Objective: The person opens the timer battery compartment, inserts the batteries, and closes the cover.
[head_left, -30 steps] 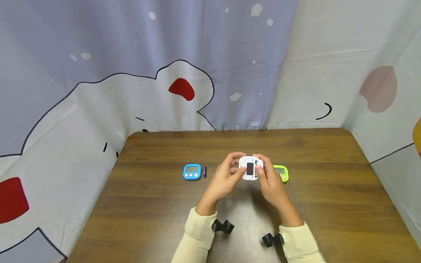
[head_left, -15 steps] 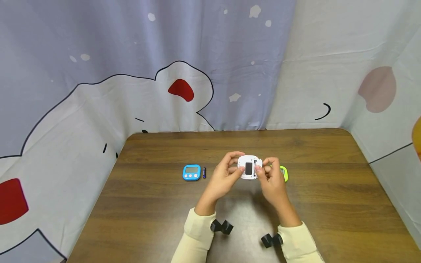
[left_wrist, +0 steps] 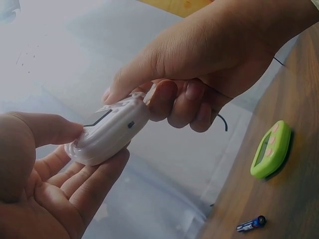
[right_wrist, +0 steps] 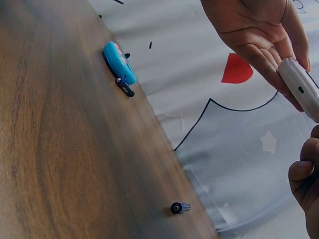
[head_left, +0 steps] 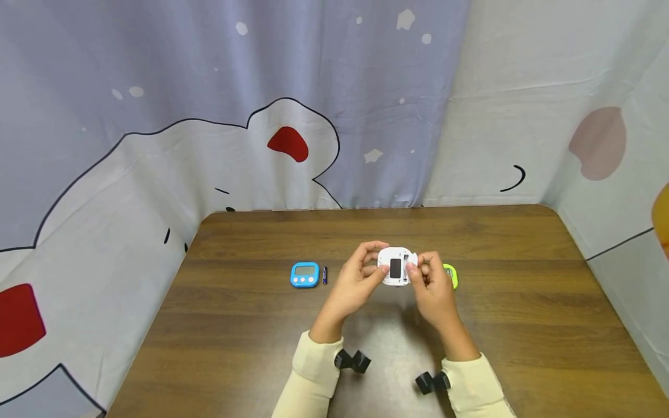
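Head view. White device (head_left: pixel 396 267) held in the air over the worktop (head_left: pixel 245 331), what looks like its back facing the person. Left grip (head_left: pixel 358 280) clamped on its left edge, thumb on top. Right grip (head_left: pixel 435 290) also clamped, pinching the right edge; its thumb covers part of a long slot (head_left: pixel 405 256). Cannot tell whether the slot holds anything. Blue timer (head_left: pixel 305 274) to the left, a battery (head_left: pixel 325 275) just beside it; green timer (head_left: pixel 452 276) partly behind the right grip.

Left wrist view. Device wall is thick and rounded, with a small dark notch (left_wrist: pixel 131 124). I judge hard plastic: light, stiff, a little slick. Best held by the rounded rim, thumb against fingers; the slot is probably the delicate part, so press gently there.

Right wrist view. Left fingers lie along the device's underside, good support. Second battery (right_wrist: pixel 180 208) on the worktop, well apart from the first; likely to roll, so pinch mid-length.
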Available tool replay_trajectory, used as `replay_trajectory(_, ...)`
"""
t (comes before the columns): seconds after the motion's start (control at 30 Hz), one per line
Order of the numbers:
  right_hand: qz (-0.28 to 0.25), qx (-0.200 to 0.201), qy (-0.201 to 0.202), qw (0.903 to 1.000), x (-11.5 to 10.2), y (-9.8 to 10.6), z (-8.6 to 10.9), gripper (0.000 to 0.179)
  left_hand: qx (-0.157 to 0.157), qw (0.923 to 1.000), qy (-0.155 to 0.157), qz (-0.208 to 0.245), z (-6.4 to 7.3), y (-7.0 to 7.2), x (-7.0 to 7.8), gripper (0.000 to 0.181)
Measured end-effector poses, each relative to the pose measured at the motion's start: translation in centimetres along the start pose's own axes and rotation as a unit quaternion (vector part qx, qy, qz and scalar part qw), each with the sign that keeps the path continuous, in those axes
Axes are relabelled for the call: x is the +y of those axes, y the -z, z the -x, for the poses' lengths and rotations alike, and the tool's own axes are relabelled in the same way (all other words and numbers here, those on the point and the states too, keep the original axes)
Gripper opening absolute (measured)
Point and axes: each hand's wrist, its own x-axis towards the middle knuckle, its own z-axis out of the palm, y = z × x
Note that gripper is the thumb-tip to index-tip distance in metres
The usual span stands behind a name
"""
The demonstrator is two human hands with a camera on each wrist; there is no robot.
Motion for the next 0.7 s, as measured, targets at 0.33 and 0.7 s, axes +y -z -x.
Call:
replay_trajectory(0.33, -0.013, -0.017, 0.009, 0.9997, 0.0, 0.2, 0.0, 0.010, 0.004, 1.0000, -0.001, 0.008, 0.1, 0.1, -0.1, 0.037)
replay_trajectory(0.7, -0.021, -0.017, 0.028, 0.9993, -0.1, 0.2, -0.2, 0.007, 0.013, 0.9999, -0.004, 0.004, -0.1, 0.4, -1.0, 0.037)
